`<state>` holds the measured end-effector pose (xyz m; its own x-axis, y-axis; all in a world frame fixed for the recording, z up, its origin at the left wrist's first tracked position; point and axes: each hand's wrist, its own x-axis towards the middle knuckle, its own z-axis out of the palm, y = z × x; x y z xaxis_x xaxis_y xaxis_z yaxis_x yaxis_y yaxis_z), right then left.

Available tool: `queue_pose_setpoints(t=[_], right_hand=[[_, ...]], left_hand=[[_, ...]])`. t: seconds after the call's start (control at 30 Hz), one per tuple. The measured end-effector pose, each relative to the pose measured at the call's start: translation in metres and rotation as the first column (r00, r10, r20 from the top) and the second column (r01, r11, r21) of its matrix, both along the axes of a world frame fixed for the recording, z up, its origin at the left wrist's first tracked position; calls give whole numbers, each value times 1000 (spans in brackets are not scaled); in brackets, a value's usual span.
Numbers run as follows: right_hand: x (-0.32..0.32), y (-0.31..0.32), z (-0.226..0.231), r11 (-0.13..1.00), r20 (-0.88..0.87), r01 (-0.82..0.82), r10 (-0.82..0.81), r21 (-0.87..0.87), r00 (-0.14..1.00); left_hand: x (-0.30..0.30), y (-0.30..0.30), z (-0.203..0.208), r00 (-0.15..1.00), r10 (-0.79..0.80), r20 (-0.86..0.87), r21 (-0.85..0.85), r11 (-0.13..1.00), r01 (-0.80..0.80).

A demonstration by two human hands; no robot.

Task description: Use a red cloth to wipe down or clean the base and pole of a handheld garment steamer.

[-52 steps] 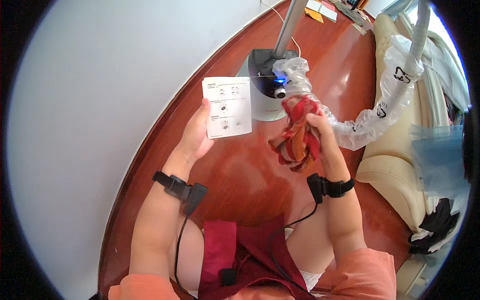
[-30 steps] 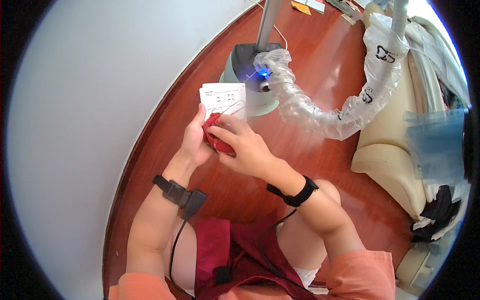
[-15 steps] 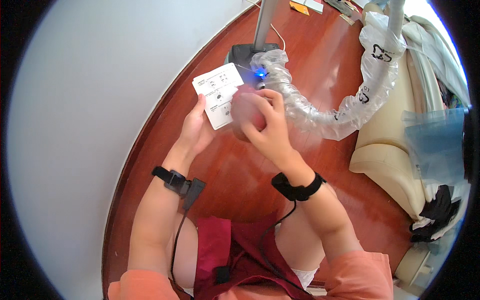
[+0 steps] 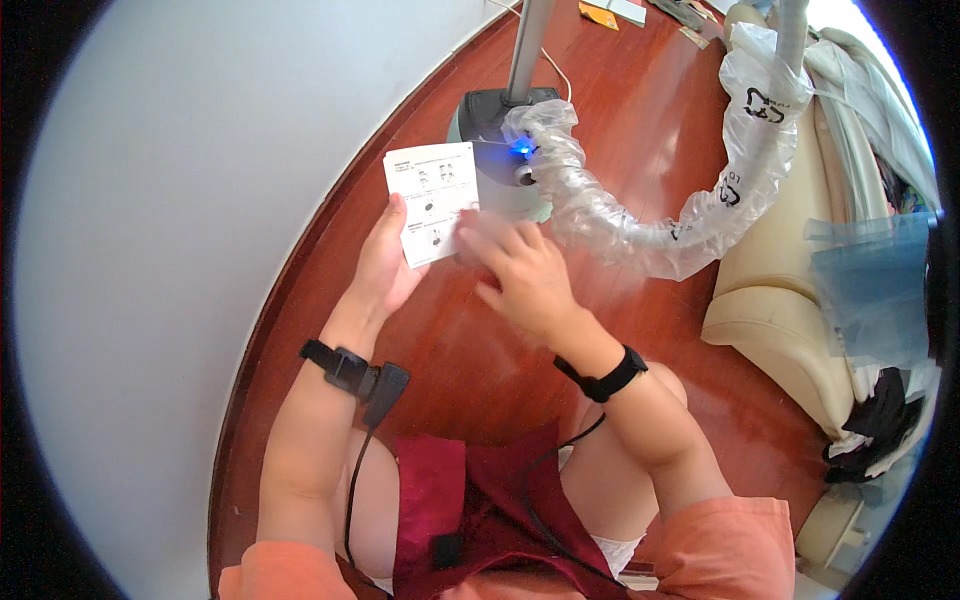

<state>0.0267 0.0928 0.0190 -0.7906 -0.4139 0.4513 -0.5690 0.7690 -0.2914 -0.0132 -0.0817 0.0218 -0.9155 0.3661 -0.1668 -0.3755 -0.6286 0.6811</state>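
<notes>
The left hand (image 4: 385, 265) grips a white printed booklet (image 4: 435, 190) by its left edge, the thumb on the page and the other fingers mostly hidden behind it; the small print and diagrams are too fine to make out. The right hand (image 4: 535, 280) is at the booklet's lower right corner, its fingers smeared by blur; a dark reddish patch (image 4: 467, 222) shows at the fingertips, but whether the hand grasps something or merely brushes the page cannot be told. Beyond both hands, the booklet hides part of a dark machine base (image 4: 482, 112) on the wooden floor (image 4: 640, 120); its glowing blue light (image 4: 522, 147) is partly veiled by plastic, and the grey pole (image 4: 530, 50) rising from it is cut off at the top. Ahead and to the right of the right hand, a crumpled clear plastic sleeve (image 4: 640, 235) wraps a pale hose (image 4: 793, 40), whose lower stretch is only dimly visible through the wrapping. Well to the right of that hand stands a cream sofa (image 4: 765, 320), and past it hangs a translucent blue plastic sheet or bag (image 4: 870, 290), its contents unreadable and its far side lost in the dark rim. Nearer the body on that side, a black-and-white bundle (image 4: 875, 440) is hard to identify.
</notes>
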Motion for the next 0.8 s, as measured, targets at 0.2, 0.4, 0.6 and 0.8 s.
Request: queue_pose_setpoints(t=[0.2,0.4,0.6,0.8], right_hand=[[-9,33,2,981,166,174,-158,-85,973],[-11,28,6,925,83,175,-156,-336,984],[-10,9,16,871,-50,137,-181,-471,982],[1,-15,11,986,-59,-63,54,-157,997]], left_hand=[[1,-9,3,996,93,2,-99,991,-92],[2,-10,1,998,60,-9,-56,997,-60],[5,-6,10,1000,10,-19,-63,998,-11],[11,11,7,1000,-15,-26,-69,998,13]])
